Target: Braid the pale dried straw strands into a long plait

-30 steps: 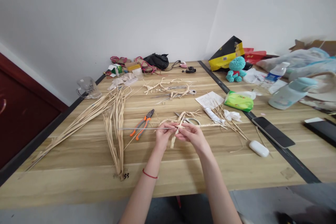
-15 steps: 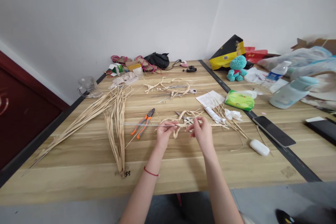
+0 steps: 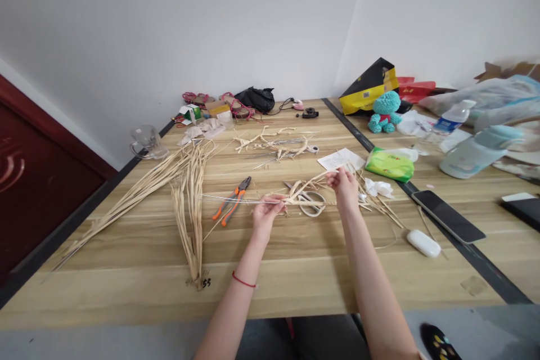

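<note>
My left hand (image 3: 267,217) pinches a wrapped straw piece (image 3: 295,201) where its branches join. Thin metal wires (image 3: 228,198) run out from it to the left, passing above the orange-handled pliers (image 3: 231,202). My right hand (image 3: 346,188) is closed, with thumb and fingers together at the end of a pale straw strip (image 3: 317,179) pulled up and to the right from that piece. Beneath the piece lie scissors (image 3: 312,211) with white handles, partly covered by straw.
Long straw bundles (image 3: 194,202) lie to the left. Behind are more wrapped straw branches (image 3: 291,149). On the right are a tissue pack (image 3: 390,164), a phone (image 3: 448,216), a white case (image 3: 423,243) and a light-blue bottle (image 3: 476,152). A glass mug (image 3: 148,142) stands at the far left.
My right hand has moved up and to the right, away from my left hand, drawing the straw strip out. The scissor handles show now. My left hand keeps its pinch.
</note>
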A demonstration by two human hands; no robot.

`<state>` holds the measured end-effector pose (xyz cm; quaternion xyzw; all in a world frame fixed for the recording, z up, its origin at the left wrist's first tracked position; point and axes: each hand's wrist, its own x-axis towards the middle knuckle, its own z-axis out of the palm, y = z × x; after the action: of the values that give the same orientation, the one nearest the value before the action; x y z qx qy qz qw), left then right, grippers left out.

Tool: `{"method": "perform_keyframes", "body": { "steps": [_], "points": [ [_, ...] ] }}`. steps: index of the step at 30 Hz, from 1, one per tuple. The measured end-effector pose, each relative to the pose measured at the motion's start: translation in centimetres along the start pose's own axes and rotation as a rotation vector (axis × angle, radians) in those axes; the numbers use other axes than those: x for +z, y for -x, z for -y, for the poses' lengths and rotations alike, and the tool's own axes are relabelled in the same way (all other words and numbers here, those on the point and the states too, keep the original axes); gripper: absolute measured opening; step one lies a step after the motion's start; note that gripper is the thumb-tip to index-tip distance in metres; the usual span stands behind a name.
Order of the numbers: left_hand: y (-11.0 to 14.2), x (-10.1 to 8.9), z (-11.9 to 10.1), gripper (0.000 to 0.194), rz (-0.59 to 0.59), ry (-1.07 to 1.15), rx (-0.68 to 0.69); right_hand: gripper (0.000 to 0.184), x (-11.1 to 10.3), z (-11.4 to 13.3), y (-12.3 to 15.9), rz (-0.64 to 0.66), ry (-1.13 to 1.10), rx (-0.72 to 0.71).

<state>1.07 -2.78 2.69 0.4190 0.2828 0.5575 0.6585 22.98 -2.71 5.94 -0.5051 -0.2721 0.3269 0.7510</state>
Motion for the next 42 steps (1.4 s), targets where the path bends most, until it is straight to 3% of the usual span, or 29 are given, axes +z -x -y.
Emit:
{"method": "perform_keyframes", "body": {
  "steps": [2, 5, 8, 11, 23, 30, 42],
  "points": [
    [0.0, 0.0, 0.2, 0.022, -0.004, -0.007, -0.004, 0.04, 0.3, -0.3, 0.6, 0.136, 0.101, 0.026],
    [0.0, 0.0, 0.3, 0.023, -0.01, -0.023, -0.003, 0.05, 1.3, -0.3, 2.1, 0.46, 0.356, 0.038],
    [-0.1, -0.1, 0.3, 0.024, -0.016, -0.049, 0.005, 0.047, 2.1, -0.6, 3.4, 0.719, 0.484, 0.021],
    [-0.2, -0.2, 0.1, 0.025, -0.021, -0.063, 0.016, 0.038, 2.5, -1.2, 4.0, 0.83, 0.547, -0.009],
    [-0.5, -0.7, -0.2, 0.026, 0.061, -0.265, 0.052, 0.034, 2.0, -2.5, 4.2, 0.761, 0.426, 0.029],
    [-0.4, -0.5, 0.3, 0.03, -0.003, -0.289, 0.049, 0.034, 2.3, -2.7, 4.4, 0.662, 0.364, 0.083],
    [-0.3, -0.5, 0.7, 0.029, 0.007, -0.238, -0.066, 0.029, 2.7, -2.1, 5.1, 0.678, 0.387, -0.052]
  ]
}}
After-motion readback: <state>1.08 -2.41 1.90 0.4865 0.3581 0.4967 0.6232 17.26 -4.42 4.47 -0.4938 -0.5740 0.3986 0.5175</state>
